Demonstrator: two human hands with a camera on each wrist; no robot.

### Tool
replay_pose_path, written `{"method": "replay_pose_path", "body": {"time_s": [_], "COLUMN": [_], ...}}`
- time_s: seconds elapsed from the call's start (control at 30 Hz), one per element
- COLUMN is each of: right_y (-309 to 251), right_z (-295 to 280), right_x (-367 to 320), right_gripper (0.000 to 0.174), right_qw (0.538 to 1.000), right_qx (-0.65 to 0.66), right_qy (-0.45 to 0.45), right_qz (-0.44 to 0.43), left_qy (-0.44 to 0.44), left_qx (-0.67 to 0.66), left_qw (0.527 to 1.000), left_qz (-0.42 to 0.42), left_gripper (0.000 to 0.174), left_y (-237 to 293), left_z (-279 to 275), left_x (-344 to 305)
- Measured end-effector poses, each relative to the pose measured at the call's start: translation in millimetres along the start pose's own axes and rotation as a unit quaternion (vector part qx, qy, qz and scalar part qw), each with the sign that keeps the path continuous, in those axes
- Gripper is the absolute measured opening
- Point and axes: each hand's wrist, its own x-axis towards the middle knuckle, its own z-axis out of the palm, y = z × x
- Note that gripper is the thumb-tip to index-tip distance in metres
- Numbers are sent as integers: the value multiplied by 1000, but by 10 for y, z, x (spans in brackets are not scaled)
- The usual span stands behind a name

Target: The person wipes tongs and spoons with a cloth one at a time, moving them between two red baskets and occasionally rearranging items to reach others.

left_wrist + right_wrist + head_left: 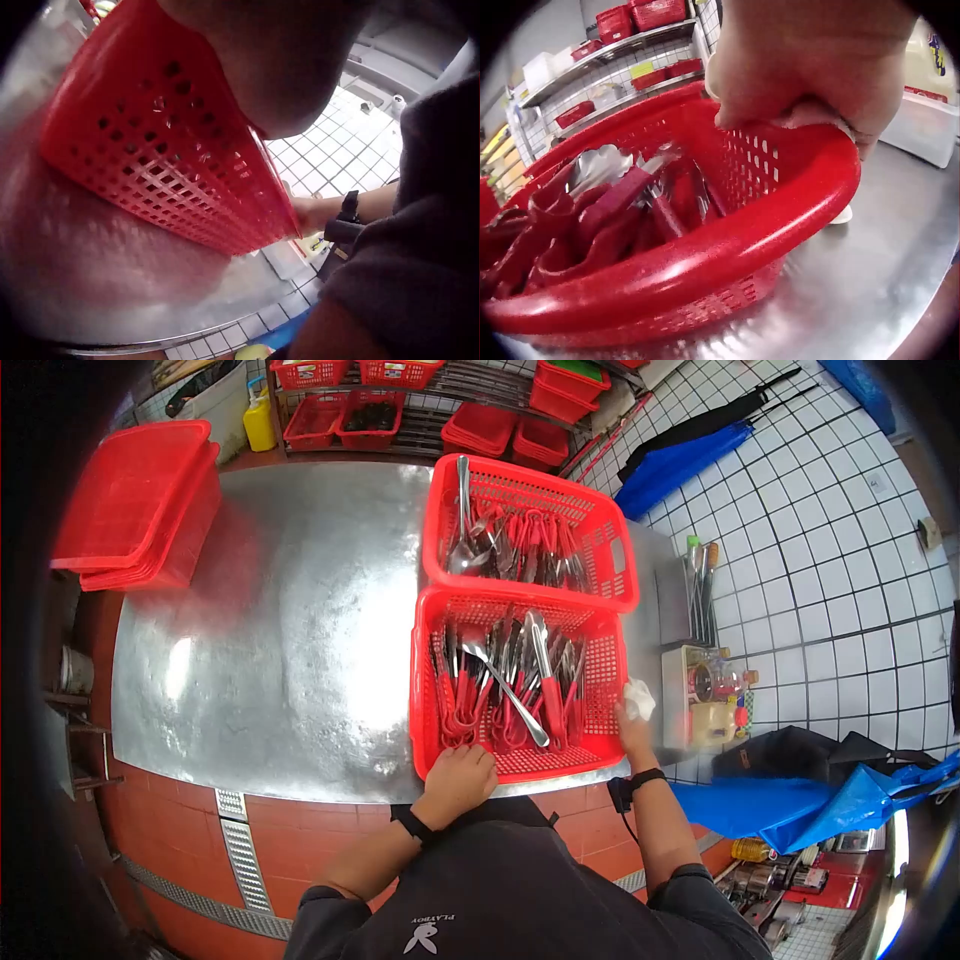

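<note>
The person's dark shirt is filling the bottom of the head view. Just beyond it, the left hand is curling its fingers over the near rim of the near basket, towards the left corner. The right hand is gripping the rim at the near right corner, fingers hooked inside and a white cloth pinched under them. The basket is sitting at the near edge of the bench, loaded with red-handled tongs and touching the far basket behind it. Both hands seem to be taking hold. With that load, lifting or sliding would be calling for an even grip on both sides.
</note>
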Motion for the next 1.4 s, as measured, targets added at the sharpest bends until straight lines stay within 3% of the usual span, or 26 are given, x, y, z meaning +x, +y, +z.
{"method": "replay_pose_path", "body": {"time_s": [0.07,0.23,0.3,0.43,0.47,0.5,0.57,0.67,0.93,1.0,1.03,1.1,1.13,1.2,1.23,1.3,1.33,1.4], "right_y": [3,32,-45,-202,-203,-181,-129,-31,187,370,525,835,962,1209,1329,1566,1688,1734], "right_z": [32,14,-11,-39,-81,-66,6,4,-33,-149,-153,-145,-150,-182,-141,-3,124,229], "right_x": [52,-44,-96,-223,-184,-178,-176,-77,-64,-106,-84,-6,13,102,147,218,307,393], "right_gripper": [68,70,63,70,63,63,63,62,53,40,40,32,32,37,37,50,61,65], "right_qw": [997,999,998,996,998,998,991,999,985,977,976,952,953,980,981,960,970,967], "right_qx": [55,-9,-34,9,29,34,93,31,172,122,142,108,124,90,99,59,48,41], "right_qy": [32,44,44,82,22,23,79,31,-11,71,69,187,184,169,161,252,218,228], "right_qz": [-34,-16,9,-19,46,45,-47,26,-15,-161,-150,-216,-206,-53,-51,-110,-101,-101], "left_qy": [23,7,-1,4,2,2,6,13,-8,-26,-22,-32,-15,16,11,36,41,82], "left_qx": [2,1,8,1,8,13,16,24,59,75,33,6,-42,-88,-79,-34,-36,-37], "left_qw": [1000,1000,1000,1000,1000,1000,1000,1000,998,996,998,998,998,995,996,997,994,988], "left_qz": [1,9,18,18,13,15,0,-7,-34,-27,-38,-47,-45,-39,-42,-54,-93,-127], "left_gripper": [13,13,13,12,12,12,12,11,14,15,14,13,12,11,11,12,12,11], "left_y": [-22,-18,-23,-1,12,22,45,46,170,209,238,234,168,161,239,370,435,528], "left_z": [38,-18,-28,-41,-52,-60,-67,-13,-24,-74,-104,-116,-130,-240,-338,-479,-519,-509], "left_x": [55,4,-22,-12,-6,6,1,-5,63,97,115,94,66,179,313,674,881,1382]}}
